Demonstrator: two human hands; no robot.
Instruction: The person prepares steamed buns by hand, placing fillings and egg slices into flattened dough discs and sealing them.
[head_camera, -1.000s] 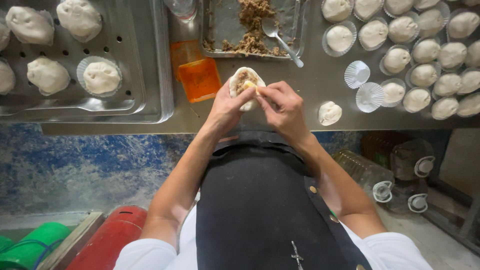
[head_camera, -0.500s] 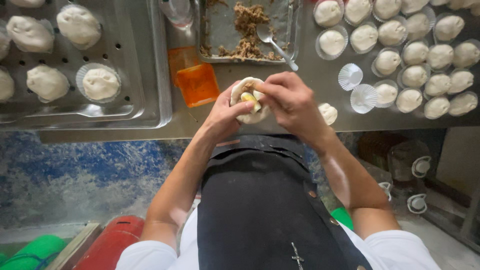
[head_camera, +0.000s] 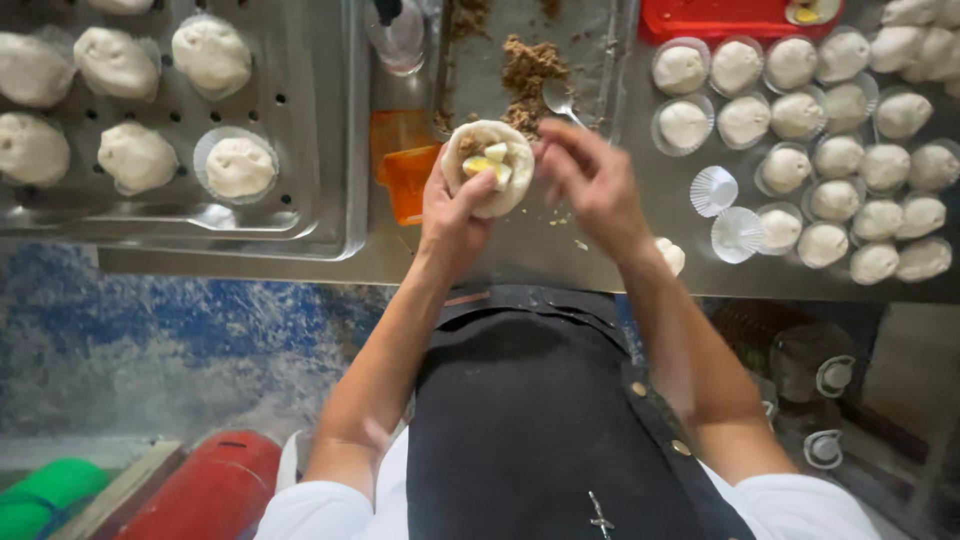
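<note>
Left hand (head_camera: 452, 205) cups dough round (head_camera: 490, 165) (egg inside, seemingly); right hand (head_camera: 590, 180) beside, loosely curled.

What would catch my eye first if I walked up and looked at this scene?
Probably the open round of dough at the centre, cupped in the left hand, with egg pieces showing inside and the right hand at its rim. Next, the rows of dough balls in paper cups on the right, and the perforated steel tray of finished buns on the left.
</note>
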